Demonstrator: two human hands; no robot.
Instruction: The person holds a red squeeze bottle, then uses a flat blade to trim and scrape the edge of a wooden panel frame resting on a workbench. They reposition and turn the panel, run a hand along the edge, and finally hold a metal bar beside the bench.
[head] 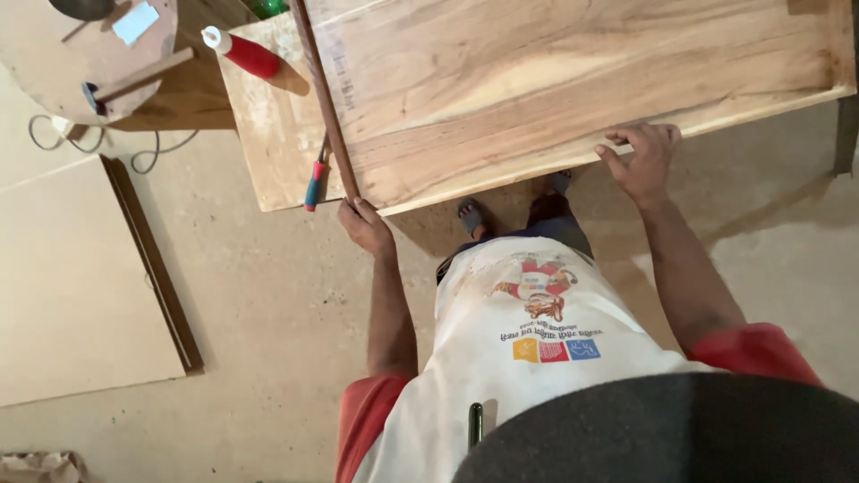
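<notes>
Closest to the camera is a dark rounded shape, cut off by the bottom edge and too blurred to identify. Just past it, a white printed apron (537, 358) covers the person's front, red sleeves showing either side. The left hand (365, 224) is closed around the near end of a thin dark wooden strip (324, 98), which runs up along the left edge of the wooden panel (573, 80). The right hand (642, 161) rests on the panel's near edge, fingers curled over it, thumb spread apart. The panel lies flat, its far side and right end cut off by the frame. Under it, two sandalled feet partly show. Left of the strip, a red-and-blue handled tool (315, 183) lies half hidden, then a red-and-white bottle (246, 54). Farther off, a hammer (134, 80) lies on a round table (54, 72).
</notes>
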